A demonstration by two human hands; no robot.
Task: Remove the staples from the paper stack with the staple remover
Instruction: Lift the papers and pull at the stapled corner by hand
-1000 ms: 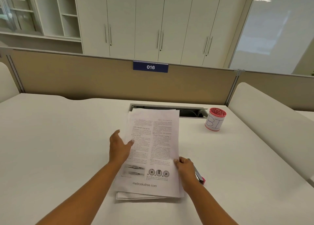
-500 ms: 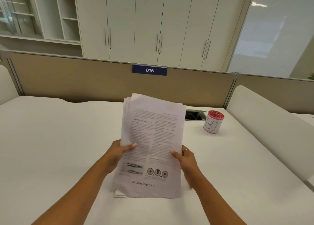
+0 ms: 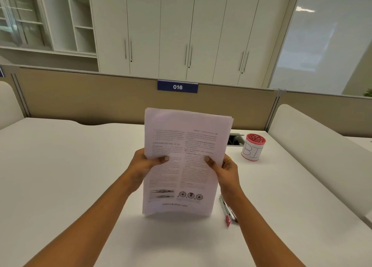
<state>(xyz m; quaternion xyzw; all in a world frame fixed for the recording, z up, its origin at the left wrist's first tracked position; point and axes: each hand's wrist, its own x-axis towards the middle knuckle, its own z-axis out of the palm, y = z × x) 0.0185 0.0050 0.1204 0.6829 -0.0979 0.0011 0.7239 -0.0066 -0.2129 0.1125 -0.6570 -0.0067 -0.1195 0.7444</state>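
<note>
Paper stack (image 3: pixel 185 162): held upright and clear of the desk (image 3: pixel 70 176), with its lower edge hanging over the middle of the desk. Its long axis runs up and away from the person, printed face toward the camera.

Left hand (image 3: pixel 145 164): pinches the stack's left edge at mid-height, thumb on the printed face and fingers curled behind.

Right hand (image 3: pixel 223 170): pinches the right edge at the same height in the same manner. Neither hand holds a tool.

Staple remover (image 3: pixel 227 210): a slim metal tool, taken to be the remover, lies flat on the desk just right of the stack's lower right corner and under the right wrist. Its long axis runs from far edge to near edge, with the pink end nearest the person. The right hand is plainly the nearer one, and the tool sits below and slightly behind its grip.

Judgement: taking the tool requires the right hand to let go and drop back, leaving the left to carry or lay down the stack.

Staples: none can be made out, so the fastened corner is undetermined.

Room: there is bare desk to the left and under the stack. A pink cup marked "BI" (image 3: pixel 253 148) stands well apart toward the far right corner, beside a cable cutout (image 3: pixel 234 139)
</note>
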